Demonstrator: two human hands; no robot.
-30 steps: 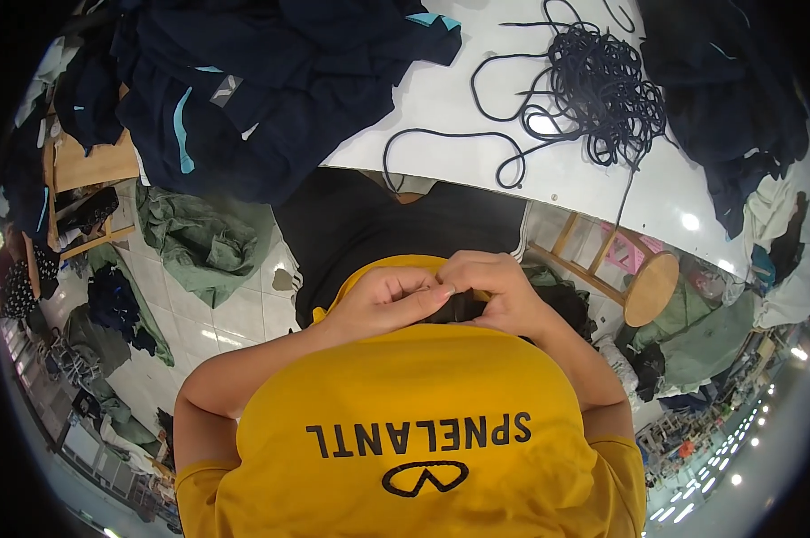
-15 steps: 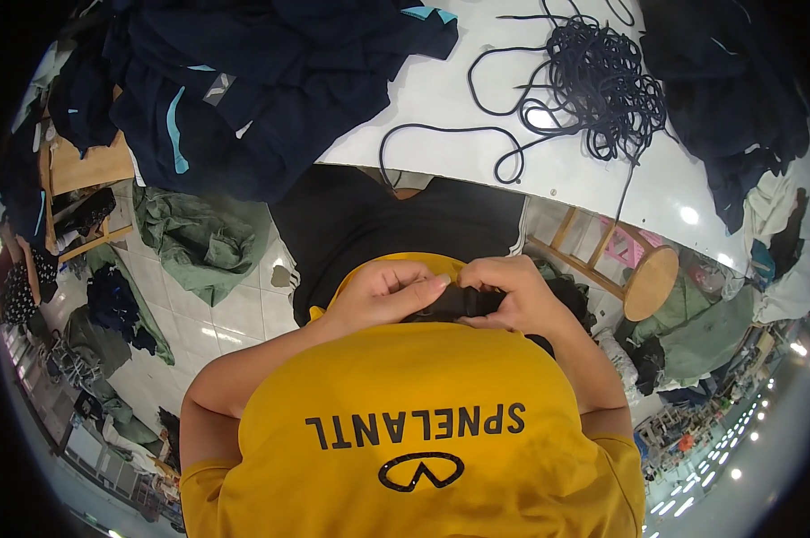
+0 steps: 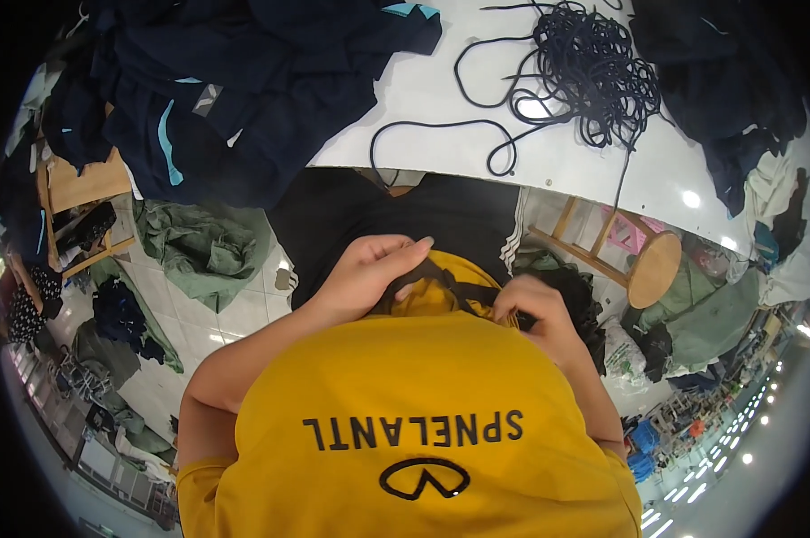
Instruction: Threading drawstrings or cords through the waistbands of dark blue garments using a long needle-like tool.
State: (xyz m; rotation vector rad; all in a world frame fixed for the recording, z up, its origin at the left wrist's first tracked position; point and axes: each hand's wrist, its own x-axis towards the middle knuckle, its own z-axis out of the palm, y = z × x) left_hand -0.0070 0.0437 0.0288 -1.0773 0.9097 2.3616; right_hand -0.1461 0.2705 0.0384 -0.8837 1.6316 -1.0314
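Observation:
Both of my hands are at my waist, by the hem of the yellow shirt [image 3: 423, 377] I wear. A dark strap [image 3: 466, 290] stretches between them, across yellow cloth bunched at the hem. My left hand [image 3: 369, 269] is closed, with its thumb pressed along the strap's left end. At the strap's other end my right hand [image 3: 540, 309] has its fingers curled in; its fingertips are partly hidden against the shirt. Whatever the strap is fixed to does not show. Beneath lie my dark trousers [image 3: 360, 211].
A white table [image 3: 423, 148] stands ahead, bearing dark navy garments [image 3: 235, 99] and a tangled dark cord [image 3: 593, 76]. One cord end hangs off its edge. To the right is a wooden stool [image 3: 653, 269]; to the left, green cloth [image 3: 203, 251] lies on the tiled floor.
My hands have moved apart, the left up and leftward, the right rightward and down. The dark strap is now stretched out, with more yellow cloth showing between the hands.

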